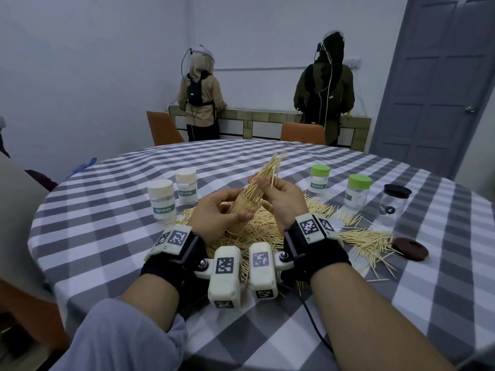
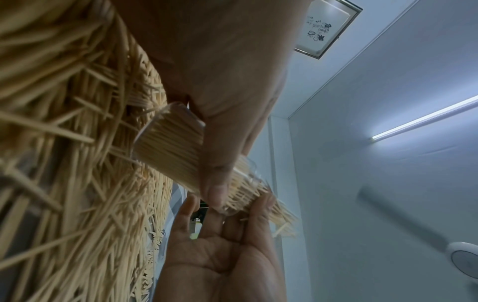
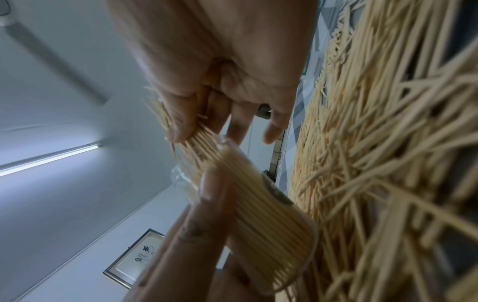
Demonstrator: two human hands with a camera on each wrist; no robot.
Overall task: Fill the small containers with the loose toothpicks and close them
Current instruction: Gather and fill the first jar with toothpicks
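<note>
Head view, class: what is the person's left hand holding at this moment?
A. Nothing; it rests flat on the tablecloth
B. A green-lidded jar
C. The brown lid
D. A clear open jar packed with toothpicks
D: the left hand grips a clear jar full of toothpicks, tilted, while the right hand pinches a bundle of toothpicks sticking out of its mouth; the brown lid lies on the tablecloth.

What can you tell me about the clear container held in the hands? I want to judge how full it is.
The clear container is a small lidless cylinder that looks like transparent plastic, tilted with its mouth pointing up and away from the person. The left hand holds its body in a curled grip. It looks densely packed with parallel toothpicks, a bundle of which sticks well out of the mouth. The right hand pinches that bundle near the rim. The container is held above the loose toothpick pile.
</note>
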